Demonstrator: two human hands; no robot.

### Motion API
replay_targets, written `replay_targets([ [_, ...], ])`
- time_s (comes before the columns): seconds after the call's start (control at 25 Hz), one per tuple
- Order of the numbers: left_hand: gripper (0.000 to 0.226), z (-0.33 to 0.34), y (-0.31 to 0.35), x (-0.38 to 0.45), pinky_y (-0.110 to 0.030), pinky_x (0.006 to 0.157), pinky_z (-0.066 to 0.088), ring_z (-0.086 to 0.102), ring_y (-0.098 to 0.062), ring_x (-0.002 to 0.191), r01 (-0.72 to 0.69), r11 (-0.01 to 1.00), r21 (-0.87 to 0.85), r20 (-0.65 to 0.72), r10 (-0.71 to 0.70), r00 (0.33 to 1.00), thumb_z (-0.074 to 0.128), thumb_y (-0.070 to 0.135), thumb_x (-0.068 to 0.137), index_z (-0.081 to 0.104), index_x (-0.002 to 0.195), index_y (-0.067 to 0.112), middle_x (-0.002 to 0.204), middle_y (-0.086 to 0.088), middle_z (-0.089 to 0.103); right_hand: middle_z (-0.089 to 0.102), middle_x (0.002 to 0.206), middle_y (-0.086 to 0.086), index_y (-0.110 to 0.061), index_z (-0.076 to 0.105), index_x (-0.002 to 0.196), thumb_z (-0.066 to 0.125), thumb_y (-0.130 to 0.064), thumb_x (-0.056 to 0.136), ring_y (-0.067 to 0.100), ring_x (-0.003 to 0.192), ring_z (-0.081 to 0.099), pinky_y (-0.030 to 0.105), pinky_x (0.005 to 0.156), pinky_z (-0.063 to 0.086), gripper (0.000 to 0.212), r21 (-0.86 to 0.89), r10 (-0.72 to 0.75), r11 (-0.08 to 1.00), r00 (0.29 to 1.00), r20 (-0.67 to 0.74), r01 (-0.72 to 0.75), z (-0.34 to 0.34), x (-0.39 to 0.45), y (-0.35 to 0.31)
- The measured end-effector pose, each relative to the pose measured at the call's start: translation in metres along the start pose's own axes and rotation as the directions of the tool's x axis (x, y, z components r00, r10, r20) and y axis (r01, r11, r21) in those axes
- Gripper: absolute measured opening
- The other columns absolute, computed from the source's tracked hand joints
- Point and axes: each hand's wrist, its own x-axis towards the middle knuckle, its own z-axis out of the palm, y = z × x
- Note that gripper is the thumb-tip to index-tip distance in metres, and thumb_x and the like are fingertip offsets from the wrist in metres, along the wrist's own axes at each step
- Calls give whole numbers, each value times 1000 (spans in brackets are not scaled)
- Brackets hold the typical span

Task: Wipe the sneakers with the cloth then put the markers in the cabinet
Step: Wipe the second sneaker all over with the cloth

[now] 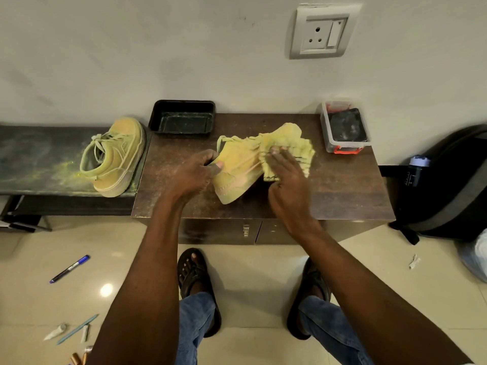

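Note:
A yellow, powder-dusted sneaker lies tilted on the brown cabinet top. My left hand grips its heel opening. My right hand presses a yellow ribbed cloth against the sneaker's toe end. The second yellow sneaker stands on the dark bench to the left. A blue marker lies on the floor at the left, with a teal pen and other small items nearer the bottom left corner.
A black tray sits at the cabinet's back edge and a clear box with an orange latch at its back right. A black backpack leans on the right. Cabinet doors are closed below. My feet in sandals stand on the tiled floor.

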Motion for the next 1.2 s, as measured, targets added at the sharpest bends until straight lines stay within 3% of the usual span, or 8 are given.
replay_targets([
  [0.16,17,-4,1,-2,-28,66,42,52,-13,76,-32,999,-44,20,33,999,47,8,97,63,99,3,89,-8,61,59,132,8,-7,62,124,35,-2,73,27,131,46,41,105,43,58,-55,-459,872,852,252,486,13,-17,-25],
  [0.32,19,-6,-3,-2,-31,73,40,50,-14,83,-15,998,-67,63,20,998,45,13,99,64,101,10,93,-4,60,55,136,7,-6,60,127,37,5,65,25,137,38,45,103,44,66,-31,21,999,1000,-10,-21,2,4,9],
  [0.52,21,-8,-3,-2,-35,76,46,56,-18,85,-8,992,-122,69,17,997,46,6,98,65,105,6,100,-16,65,59,132,8,-7,62,124,35,-2,74,28,131,46,42,104,43,56,-72,-479,858,843,245,509,18,-17,-30],
  [0.72,20,-5,1,-4,-31,78,44,54,-14,88,1,997,-80,57,3,998,47,11,99,66,104,11,99,-4,63,53,138,8,-6,58,128,40,7,66,28,137,37,46,103,45,66,4,49,999,997,-52,-48,3,5,11],
  [0.8,20,-5,1,-4,-28,77,46,58,-12,85,3,993,-122,64,5,998,48,6,97,67,102,11,97,-3,66,54,137,9,-5,58,127,34,3,71,27,136,40,44,104,44,62,-17,-154,988,987,42,155,14,-7,-16],
  [0.92,23,-9,0,-4,-26,75,49,62,-10,84,13,985,-173,65,-2,998,48,2,95,68,105,10,98,-5,69,56,134,9,-7,60,126,35,-1,75,28,133,44,41,106,40,57,-46,-502,850,833,232,525,24,-18,-29],
  [1.08,21,-8,7,-9,-22,77,46,57,-7,87,2,995,-104,58,4,998,47,8,99,66,105,12,100,2,65,52,139,6,-8,58,129,41,9,64,25,138,37,39,107,41,69,12,12,1000,999,-48,-11,4,7,17],
  [1.2,22,-6,10,-10,-18,78,46,58,-6,91,-48,993,-109,89,58,994,48,5,97,68,102,14,102,6,66,50,141,8,-6,55,131,37,7,68,25,139,36,37,110,38,67,8,-110,994,994,20,109,12,-1,-12],
])
